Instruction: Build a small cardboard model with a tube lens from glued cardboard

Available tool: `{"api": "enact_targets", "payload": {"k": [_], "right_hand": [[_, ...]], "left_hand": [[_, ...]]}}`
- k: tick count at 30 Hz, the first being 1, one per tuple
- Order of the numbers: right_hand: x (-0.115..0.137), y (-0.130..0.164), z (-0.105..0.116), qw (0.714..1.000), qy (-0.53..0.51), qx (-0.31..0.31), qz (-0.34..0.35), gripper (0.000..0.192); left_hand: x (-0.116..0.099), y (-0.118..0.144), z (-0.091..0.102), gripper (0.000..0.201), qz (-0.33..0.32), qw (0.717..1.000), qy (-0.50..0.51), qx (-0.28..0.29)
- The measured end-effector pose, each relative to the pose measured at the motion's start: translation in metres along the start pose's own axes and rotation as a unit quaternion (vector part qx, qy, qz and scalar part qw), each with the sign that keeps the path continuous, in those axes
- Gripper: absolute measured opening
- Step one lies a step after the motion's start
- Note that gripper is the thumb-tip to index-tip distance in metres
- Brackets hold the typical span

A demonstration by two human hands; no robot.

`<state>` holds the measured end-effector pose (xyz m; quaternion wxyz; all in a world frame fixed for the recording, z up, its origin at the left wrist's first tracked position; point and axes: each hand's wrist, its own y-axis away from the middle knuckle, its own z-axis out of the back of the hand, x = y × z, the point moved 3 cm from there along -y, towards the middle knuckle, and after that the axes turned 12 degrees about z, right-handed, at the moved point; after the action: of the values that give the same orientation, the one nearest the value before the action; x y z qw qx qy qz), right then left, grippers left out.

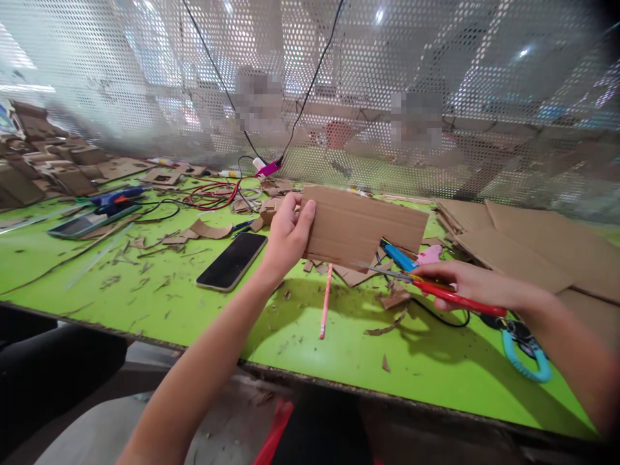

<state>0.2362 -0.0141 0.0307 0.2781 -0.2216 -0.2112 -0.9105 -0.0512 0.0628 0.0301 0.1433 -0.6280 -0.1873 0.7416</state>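
Note:
My left hand (289, 231) grips the left edge of a brown piece of corrugated cardboard (358, 223), held up above the green table. A rectangular corner is absent from the cardboard's lower right. My right hand (453, 281) is closed around the red handles of a pair of scissors (450, 296). Their blades point left and meet the cardboard's lower edge near the notch. Below the cardboard lies a pink pencil (326, 307). Behind the blades rests a blue-handled tool (400, 256), close to a pink object (430, 254) that I cannot make out.
A black phone (232, 260) lies left of centre among cardboard scraps. Flat cardboard sheets (527, 239) are stacked at right, near a turquoise ring (527, 361). Far left are a blue glue gun (119, 197) and piled cardboard pieces (58, 161). Red cable (213, 194) coils by the perforated screen.

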Motion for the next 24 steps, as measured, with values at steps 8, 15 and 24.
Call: {"api": "enact_targets", "payload": {"k": [8, 15, 24], "right_hand": [[0.011, -0.006, -0.007, 0.998, -0.057, 0.001, 0.014, 0.046], [0.005, -0.006, -0.008, 0.999, -0.042, -0.013, 0.009, 0.04], [0.0, -0.007, -0.016, 0.999, 0.001, -0.034, -0.005, 0.051]], "left_hand": [[0.003, -0.001, 0.0, 0.02, 0.01, 1.0, -0.022, 0.007], [0.006, -0.002, -0.002, 0.023, 0.0, 0.999, -0.049, 0.01], [0.012, 0.001, -0.01, 0.019, 0.008, 0.998, -0.048, 0.047]]}}
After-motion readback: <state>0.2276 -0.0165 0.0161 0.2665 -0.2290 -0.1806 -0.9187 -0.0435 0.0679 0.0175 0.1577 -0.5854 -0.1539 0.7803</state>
